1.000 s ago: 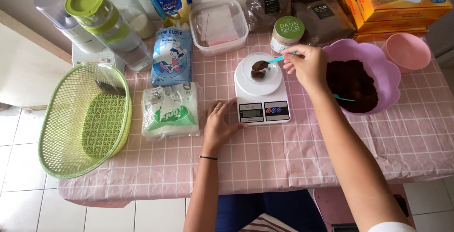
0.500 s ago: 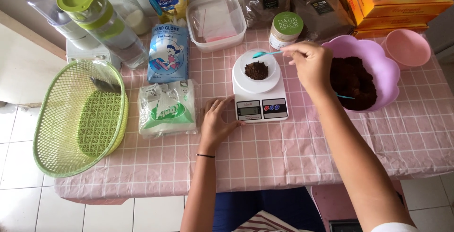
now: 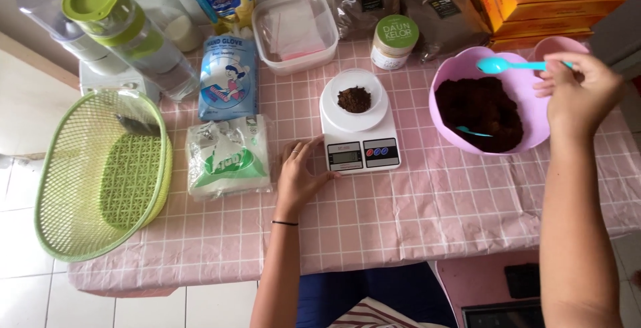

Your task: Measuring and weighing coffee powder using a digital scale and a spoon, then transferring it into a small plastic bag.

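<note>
Pink-checked surface (image 3: 414, 201) cut off below — your right hand (image 3: 577, 94) grips a turquoise spoon (image 3: 511, 66) above the powder-filled purple bowl (image 3: 444, 81), left hand (image 3: 297, 178) flat beside the scale (image 3: 360, 147).

- One view only: the head camera is looking steeply down from above the person's seat onto the pink-checked desk (image 3: 414, 221).
- It is facing the desk's far edge, where boxes and bags are lining the top of frame.
- It is sitting close: both forearms are rising from the bottom edge, and white floor tiles are showing at left.
</note>
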